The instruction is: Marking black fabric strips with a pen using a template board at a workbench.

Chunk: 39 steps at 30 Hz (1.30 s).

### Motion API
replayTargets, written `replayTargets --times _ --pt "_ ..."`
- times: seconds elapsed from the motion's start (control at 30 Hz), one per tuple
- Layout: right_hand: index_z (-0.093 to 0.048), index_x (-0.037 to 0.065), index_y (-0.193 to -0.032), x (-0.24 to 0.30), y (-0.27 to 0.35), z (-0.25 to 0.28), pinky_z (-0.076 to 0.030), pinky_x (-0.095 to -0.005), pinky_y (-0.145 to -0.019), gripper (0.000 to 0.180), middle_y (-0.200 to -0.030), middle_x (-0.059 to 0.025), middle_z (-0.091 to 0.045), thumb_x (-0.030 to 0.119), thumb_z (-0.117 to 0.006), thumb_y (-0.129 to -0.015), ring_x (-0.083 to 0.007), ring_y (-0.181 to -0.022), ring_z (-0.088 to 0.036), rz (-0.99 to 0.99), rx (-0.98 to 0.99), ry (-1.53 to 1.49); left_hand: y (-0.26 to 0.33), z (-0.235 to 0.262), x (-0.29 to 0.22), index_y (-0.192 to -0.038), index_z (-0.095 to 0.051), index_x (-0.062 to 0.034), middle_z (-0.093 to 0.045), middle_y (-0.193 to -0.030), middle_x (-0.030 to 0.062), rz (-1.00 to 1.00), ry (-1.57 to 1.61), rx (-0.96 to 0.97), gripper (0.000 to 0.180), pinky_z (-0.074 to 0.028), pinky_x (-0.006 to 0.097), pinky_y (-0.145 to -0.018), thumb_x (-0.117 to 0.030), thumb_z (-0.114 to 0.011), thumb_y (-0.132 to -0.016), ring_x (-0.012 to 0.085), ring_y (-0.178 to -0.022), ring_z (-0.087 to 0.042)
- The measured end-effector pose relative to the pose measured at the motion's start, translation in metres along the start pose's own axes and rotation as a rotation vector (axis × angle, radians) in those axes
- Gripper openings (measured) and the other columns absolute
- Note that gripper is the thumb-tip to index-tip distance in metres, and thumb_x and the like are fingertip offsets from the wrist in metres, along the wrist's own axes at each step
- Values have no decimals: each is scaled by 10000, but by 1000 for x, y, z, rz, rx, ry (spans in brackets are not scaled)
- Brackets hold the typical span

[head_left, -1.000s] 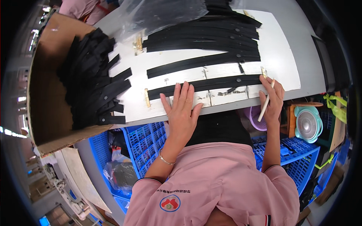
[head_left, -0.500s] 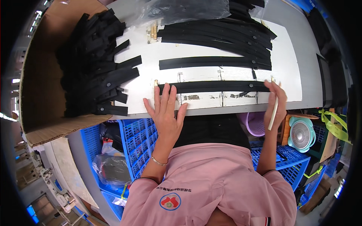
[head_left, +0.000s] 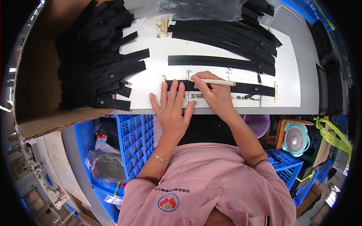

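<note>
A black zipper [head_left: 244, 87] lies lengthwise along the near part of a white marked board [head_left: 288, 71], its slider toward the right end. My left hand [head_left: 171, 109] rests flat with fingers apart, fingertips pressing the zipper's left end. Pinched in my right hand [head_left: 217, 96] is a slim white pencil [head_left: 217, 81], tilted to the right. The pencil's tip meets or almost meets the zipper's upper edge, near a line drawn on the board. Another black zipper [head_left: 207, 60] is laid out just beyond, and a pile of zippers [head_left: 226, 35] lies behind it.
To the left, a cardboard box [head_left: 64, 118] bears a heap of black zippers [head_left: 94, 64]. Clear plastic sheeting [head_left: 203, 9] covers the far side. Below the table edge are blue crates [head_left: 137, 147], a purple basket [head_left: 258, 124] and a small turquoise fan [head_left: 296, 139].
My right hand has moved left from the zipper's right end to near my left hand, bringing the pencil's tip to the zipper. My left hand stays on the left end.
</note>
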State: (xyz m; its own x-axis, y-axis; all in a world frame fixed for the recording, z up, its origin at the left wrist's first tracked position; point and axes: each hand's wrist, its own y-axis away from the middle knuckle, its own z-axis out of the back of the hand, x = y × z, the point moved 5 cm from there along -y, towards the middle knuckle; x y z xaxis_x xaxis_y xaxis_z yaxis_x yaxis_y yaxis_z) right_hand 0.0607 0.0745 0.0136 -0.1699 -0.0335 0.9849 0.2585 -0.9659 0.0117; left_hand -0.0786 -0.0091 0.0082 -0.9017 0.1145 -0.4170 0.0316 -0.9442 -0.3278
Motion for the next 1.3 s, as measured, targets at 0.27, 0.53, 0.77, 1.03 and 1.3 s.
replayTargets --times 0.27,0.53,0.77,1.03,1.3 --pt "-714 -10 -1006 1 0 -4 -504 -277 -637 205 -862 -86 -711 184 -651 -1004 -135 -702 -641 109 -68 72 1 2 2 -1430 -598 -90 -542 -1517 90 6 28 -35 595 -94 639 -1208 -313 -762 -904 344 -1481 -392" --pt "-721 -7 -999 -2 0 -4 -498 -275 -622 195 -877 -89 -723 178 -657 -995 -152 -693 -649 173 -77 106 1 -1 2 -1419 -608 -95 -551 -1504 93 -4 13 -48 590 -98 649 -1204 -313 -770 -895 346 -1473 -400" --pt "-730 -31 -957 6 3 -3 -453 -238 -596 159 -779 -44 -693 99 -647 -996 -82 -671 -591 149 86 136 2 -1 2 -1424 -609 -106 -557 -1500 86 1 11 -50 590 -95 652 -1205 -313 -771 -896 344 -1478 -395" --pt "-719 -55 -930 3 4 -1 -452 -240 -586 157 -805 -57 -706 84 -662 -977 -84 -674 -595 152 109 166 0 -1 2 -1432 -602 -104 -537 -1520 79 0 -6 -15 601 -85 652 -1207 -314 -773 -895 341 -1486 -382" --pt "-733 -21 -901 7 31 75 -414 -226 -595 221 -766 -33 -676 96 -582 -1013 -55 -668 -531 98 -242 61 2 -1 0 -1440 -587 -80 -518 -1536 99 -9 -9 0 608 -67 637 -1219 -288 -770 -899 346 -1501 -354"
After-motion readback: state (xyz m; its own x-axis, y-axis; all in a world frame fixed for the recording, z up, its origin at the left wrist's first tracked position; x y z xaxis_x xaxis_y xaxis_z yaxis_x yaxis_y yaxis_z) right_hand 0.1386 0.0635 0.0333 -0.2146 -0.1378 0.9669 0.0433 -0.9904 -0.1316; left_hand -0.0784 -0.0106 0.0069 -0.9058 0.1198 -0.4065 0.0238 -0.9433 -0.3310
